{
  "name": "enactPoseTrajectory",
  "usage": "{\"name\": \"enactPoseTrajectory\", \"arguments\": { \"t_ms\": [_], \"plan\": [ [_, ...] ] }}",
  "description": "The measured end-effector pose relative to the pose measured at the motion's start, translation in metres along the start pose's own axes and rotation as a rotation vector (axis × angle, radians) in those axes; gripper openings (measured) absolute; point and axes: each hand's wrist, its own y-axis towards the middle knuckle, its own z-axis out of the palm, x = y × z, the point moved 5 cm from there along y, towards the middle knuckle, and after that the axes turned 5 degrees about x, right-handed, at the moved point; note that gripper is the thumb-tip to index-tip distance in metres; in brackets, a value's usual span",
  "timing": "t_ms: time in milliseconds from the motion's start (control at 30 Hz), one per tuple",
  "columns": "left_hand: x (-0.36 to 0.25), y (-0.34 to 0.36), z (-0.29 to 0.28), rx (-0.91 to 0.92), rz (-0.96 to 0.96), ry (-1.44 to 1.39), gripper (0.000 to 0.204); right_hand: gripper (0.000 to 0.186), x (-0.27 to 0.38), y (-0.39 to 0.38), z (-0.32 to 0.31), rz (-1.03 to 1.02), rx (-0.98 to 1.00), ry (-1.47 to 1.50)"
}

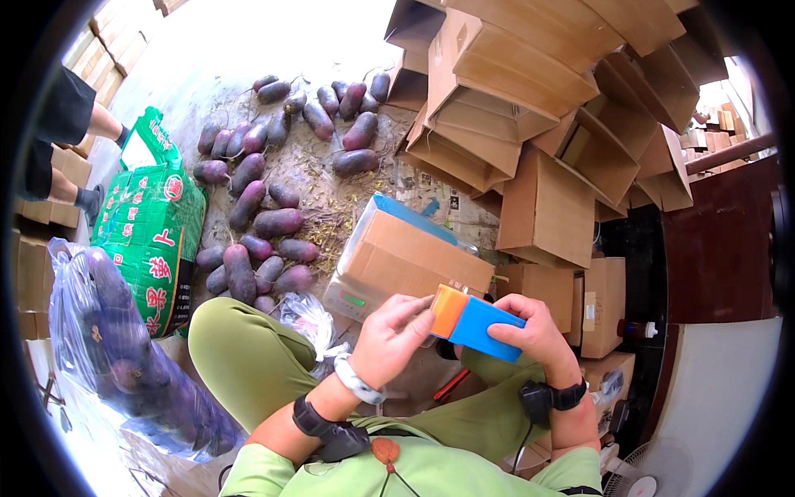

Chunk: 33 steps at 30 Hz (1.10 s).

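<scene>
A small flat box (479,323), blue with an orange end, is held between my two hands above my lap. My right hand (534,331) grips its blue end, thumb on the top face. The fingers of my left hand (393,335) close on the orange end. What the box holds cannot be seen. Just beyond my hands a scale (352,300) with a small green display lies under a flat brown piece of cardboard (414,253).
Many purple radishes (277,222) lie on the dirty floor ahead. Left are a green printed sack (149,224) and a clear bag of radishes (124,364). A plastic bag (306,323) rests by my knee. Empty cartons (546,207) pile up right. Another person's legs (62,178) stand far left.
</scene>
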Motion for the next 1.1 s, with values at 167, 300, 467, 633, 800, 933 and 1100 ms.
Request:
{"name": "enactPoseTrajectory", "arguments": {
  "t_ms": [167, 300, 467, 633, 800, 933, 1100],
  "plan": [
    [0.025, 0.011, -0.015, 0.124, -0.282, -0.711, 0.049, 0.036, 0.012, 0.013, 0.009, 0.002, 0.052, 0.019],
    [0.034, 0.012, -0.019, 0.084, -0.353, -0.929, 0.049, 0.038, 0.005, 0.025, 0.012, 0.053, 0.116, 0.16],
    [0.052, 0.016, -0.041, -0.213, -0.265, -0.706, 0.032, 0.044, 0.018, 0.038, 0.03, 0.093, 0.209, 0.0],
    [0.049, 0.026, -0.067, -0.398, -0.048, -0.397, 0.018, 0.049, 0.045, 0.045, 0.038, 0.167, 0.219, -0.085],
    [0.029, 0.05, -0.102, -0.547, 0.112, -0.319, 0.009, 0.05, 0.066, 0.056, 0.032, 0.159, 0.184, -0.127],
    [0.026, 0.061, -0.165, -0.745, 0.252, -0.125, 0.008, 0.05, 0.07, 0.066, 0.024, 0.189, 0.172, -0.151],
    [0.052, 0.064, -0.247, -0.947, 0.236, -0.039, 0.007, 0.055, 0.061, 0.076, 0.011, 0.264, 0.155, -0.25]
  ]
}}
